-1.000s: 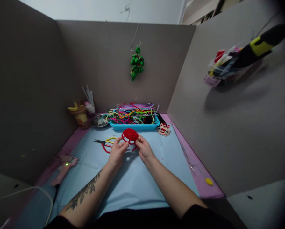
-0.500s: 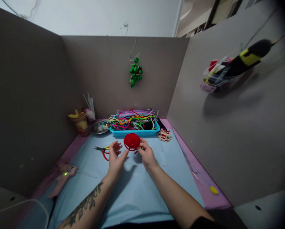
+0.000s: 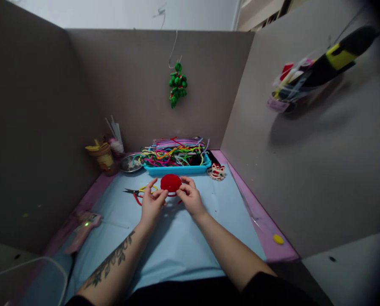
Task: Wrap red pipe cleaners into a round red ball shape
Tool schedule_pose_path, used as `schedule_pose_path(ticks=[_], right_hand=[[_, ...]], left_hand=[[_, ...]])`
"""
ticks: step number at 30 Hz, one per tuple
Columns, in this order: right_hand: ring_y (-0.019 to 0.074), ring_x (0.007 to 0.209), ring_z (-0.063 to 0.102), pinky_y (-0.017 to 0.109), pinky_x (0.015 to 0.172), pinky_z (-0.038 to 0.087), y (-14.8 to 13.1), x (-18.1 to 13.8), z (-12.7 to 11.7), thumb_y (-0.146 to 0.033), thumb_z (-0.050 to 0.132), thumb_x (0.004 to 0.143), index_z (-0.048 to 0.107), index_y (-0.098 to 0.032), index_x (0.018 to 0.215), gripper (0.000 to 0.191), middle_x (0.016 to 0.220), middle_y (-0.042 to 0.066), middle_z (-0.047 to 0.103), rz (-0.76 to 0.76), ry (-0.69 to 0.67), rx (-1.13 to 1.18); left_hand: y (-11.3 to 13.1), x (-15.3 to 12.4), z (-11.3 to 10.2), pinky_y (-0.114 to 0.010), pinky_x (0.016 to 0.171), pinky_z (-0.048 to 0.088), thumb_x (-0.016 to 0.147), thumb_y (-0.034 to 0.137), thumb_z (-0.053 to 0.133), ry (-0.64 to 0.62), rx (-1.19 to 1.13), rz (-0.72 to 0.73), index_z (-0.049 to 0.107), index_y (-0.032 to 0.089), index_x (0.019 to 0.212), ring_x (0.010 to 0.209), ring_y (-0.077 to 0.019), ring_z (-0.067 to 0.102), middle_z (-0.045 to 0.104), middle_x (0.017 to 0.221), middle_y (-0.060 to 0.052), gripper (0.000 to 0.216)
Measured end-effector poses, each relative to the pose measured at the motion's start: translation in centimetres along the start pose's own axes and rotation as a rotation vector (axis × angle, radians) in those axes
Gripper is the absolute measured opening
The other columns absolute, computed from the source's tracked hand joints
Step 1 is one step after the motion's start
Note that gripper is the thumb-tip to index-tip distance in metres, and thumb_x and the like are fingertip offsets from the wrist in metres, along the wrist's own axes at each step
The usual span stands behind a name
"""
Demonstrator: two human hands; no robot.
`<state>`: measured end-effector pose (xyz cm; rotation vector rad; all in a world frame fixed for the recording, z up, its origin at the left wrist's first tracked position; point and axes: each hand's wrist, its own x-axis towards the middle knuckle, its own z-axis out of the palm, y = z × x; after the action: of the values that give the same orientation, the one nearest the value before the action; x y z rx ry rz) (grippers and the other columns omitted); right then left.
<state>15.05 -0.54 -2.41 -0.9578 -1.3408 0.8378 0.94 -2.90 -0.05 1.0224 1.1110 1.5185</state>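
Observation:
A round, flat coil of red pipe cleaner (image 3: pixel 170 182) is held up above the blue table cover, with a loose strand along its lower edge. My left hand (image 3: pixel 153 201) pinches its lower left side between thumb and finger. On the right edge, my right hand (image 3: pixel 190 197) grips the coil, thumb in front. A short red end sticks out below, near the right fingers. Just left of my left hand lie scissors (image 3: pixel 135 193) with black blades and red and yellow handles, partly hidden by that hand.
A blue tray (image 3: pixel 177 171) of many-coloured pipe cleaners stands at the back. Left of it are a metal dish (image 3: pixel 130 163) and a pot (image 3: pixel 103 159). A pink glue gun (image 3: pixel 84 231) with a green light lies at left. A decorated piece (image 3: pixel 216 171) sits right of the tray.
My left hand, apart from the red coil before, has closed on its lower left edge. My right hand keeps its hold. The whole view has shifted slightly.

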Motion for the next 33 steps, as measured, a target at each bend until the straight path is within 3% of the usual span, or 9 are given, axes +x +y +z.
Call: schedule_pose_path(ticks=[4, 12, 17, 20, 23, 26, 30, 33], right_hand=[[0.0229, 0.114, 0.05, 0.038, 0.101, 0.037, 0.1, 0.1, 0.0, -0.03, 0.062, 0.074, 0.064, -0.019, 0.067, 0.012, 0.121, 0.009, 0.05, 0.009, -0.011, -0.023], [0.0217, 0.113, 0.052, 0.037, 0.102, 0.036, 0.7, 0.1, 0.2, -0.033, 0.061, 0.075, 0.065, -0.019, 0.068, 0.016, 0.12, 0.01, 0.051, 0.082, 0.005, -0.006], [0.0213, 0.112, 0.053, 0.035, 0.101, 0.038, 0.8, 0.1, 0.4, -0.032, 0.059, 0.076, 0.065, -0.019, 0.068, 0.017, 0.117, 0.009, 0.052, 0.094, 0.029, -0.044], [0.0218, 0.112, 0.052, 0.036, 0.1, 0.038, 0.7, -0.1, 0.5, -0.032, 0.058, 0.078, 0.064, -0.019, 0.07, 0.017, 0.117, 0.01, 0.051, 0.041, 0.076, -0.097], [0.0221, 0.113, 0.05, 0.038, 0.1, 0.037, 0.3, -0.4, 0.4, -0.031, 0.057, 0.08, 0.064, -0.019, 0.074, 0.015, 0.118, 0.011, 0.049, -0.072, 0.133, -0.174], [0.022, 0.115, 0.049, 0.039, 0.101, 0.036, 0.0, -0.6, 0.2, -0.029, 0.055, 0.082, 0.063, -0.019, 0.076, 0.014, 0.12, 0.011, 0.048, -0.168, 0.179, -0.251], [0.0222, 0.114, 0.049, 0.039, 0.1, 0.037, -0.1, -0.6, 0.0, -0.028, 0.054, 0.083, 0.063, -0.019, 0.076, 0.014, 0.119, 0.011, 0.049, -0.192, 0.196, -0.299], [0.0224, 0.115, 0.048, 0.039, 0.101, 0.037, 0.0, -0.8, 0.3, -0.028, 0.054, 0.083, 0.063, -0.019, 0.077, 0.014, 0.12, 0.011, 0.049, -0.2, 0.182, -0.31]], left_hand=[[-0.2, 0.3, 0.0, -0.015, 0.039, 0.027, 0.062, 0.034, 0.076, 0.02, -0.048, -0.035, 0.044, 0.018, 0.121, 0.036, -0.0031, 0.038, 0.056, 0.055, 0.008, 0.069], [-0.7, 0.9, -0.3, -0.014, 0.038, 0.021, 0.061, 0.034, 0.077, -0.004, -0.055, -0.129, 0.048, 0.018, 0.109, 0.034, -0.0027, 0.032, 0.047, 0.045, 0.012, 0.059], [-0.5, 0.9, -0.2, -0.016, 0.04, 0.027, 0.056, 0.039, 0.079, -0.018, -0.014, -0.167, 0.052, 0.016, 0.105, 0.038, -0.004, 0.039, 0.056, 0.053, 0.006, 0.061], [-0.6, 0.9, -0.1, -0.018, 0.045, 0.035, 0.056, 0.038, 0.078, -0.023, 0.0, -0.168, 0.051, 0.016, 0.109, 0.044, -0.0063, 0.048, 0.061, 0.064, 0.003, 0.064], [-0.9, 0.8, -0.2, -0.018, 0.048, 0.039, 0.057, 0.035, 0.078, 0.078, 0.016, -0.069, 0.048, 0.018, 0.108, 0.049, -0.0055, 0.051, 0.062, 0.078, 0.002, 0.061], [-0.9, 0.5, -0.1, -0.017, 0.047, 0.037, 0.06, 0.034, 0.077, 0.113, 0.039, 0.018, 0.048, 0.019, 0.1, 0.046, -0.0045, 0.049, 0.06, 0.07, 0.004, 0.051], [-0.2, -0.1, 0.7, -0.018, 0.045, 0.039, 0.059, 0.036, 0.077, -0.027, 0.006, -0.126, 0.047, 0.017, 0.108, 0.044, -0.0065, 0.05, 0.065, 0.067, 0.001, 0.06], [0.0, -0.4, 1.1, -0.018, 0.045, 0.039, 0.055, 0.034, 0.08, -0.012, -0.062, -0.187, 0.044, 0.016, 0.12, 0.046, -0.0063, 0.052, 0.068, 0.074, -0.003, 0.076]])
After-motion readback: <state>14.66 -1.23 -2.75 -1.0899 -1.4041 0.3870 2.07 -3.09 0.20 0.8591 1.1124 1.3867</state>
